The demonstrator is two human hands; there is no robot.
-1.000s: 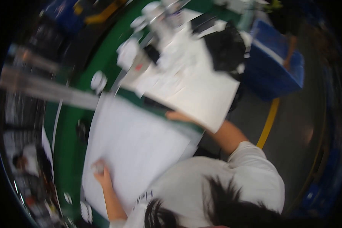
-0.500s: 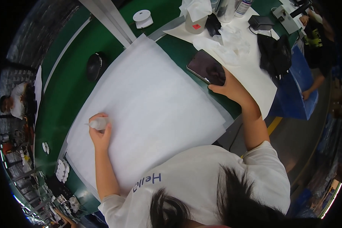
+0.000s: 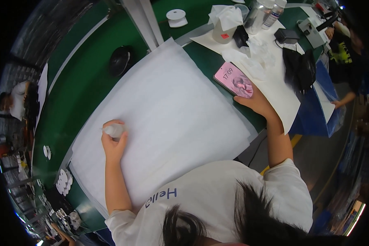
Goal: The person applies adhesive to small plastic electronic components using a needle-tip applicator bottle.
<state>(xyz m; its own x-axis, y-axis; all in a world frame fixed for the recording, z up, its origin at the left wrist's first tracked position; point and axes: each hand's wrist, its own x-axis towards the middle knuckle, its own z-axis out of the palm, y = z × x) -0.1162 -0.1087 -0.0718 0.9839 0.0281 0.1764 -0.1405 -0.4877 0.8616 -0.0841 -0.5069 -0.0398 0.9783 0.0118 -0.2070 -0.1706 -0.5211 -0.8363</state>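
Observation:
My left hand (image 3: 114, 140) is closed round a small translucent squeeze bottle (image 3: 116, 130), whose narrow tip points left. It rests over the left part of a large stack of white sheets (image 3: 164, 106). At the right edge of the stack, my right hand (image 3: 252, 98) grips a smartphone (image 3: 234, 79) by its lower end. The phone's screen is lit, with a pink picture on it. Its far end lies over the green bench between the sheets and a cream paper.
Beyond the phone, crumpled tissues (image 3: 252, 59), a tissue-topped tub (image 3: 223, 35) and metal cans (image 3: 258, 16) stand on the cream paper. A black round object (image 3: 121, 60) and a white spool (image 3: 176, 18) sit on the green bench (image 3: 86, 78). Another person's hand (image 3: 337, 104) touches a blue bin.
The phone's dark screen has lit up. My view has shifted slightly, and both hands keep their holds.

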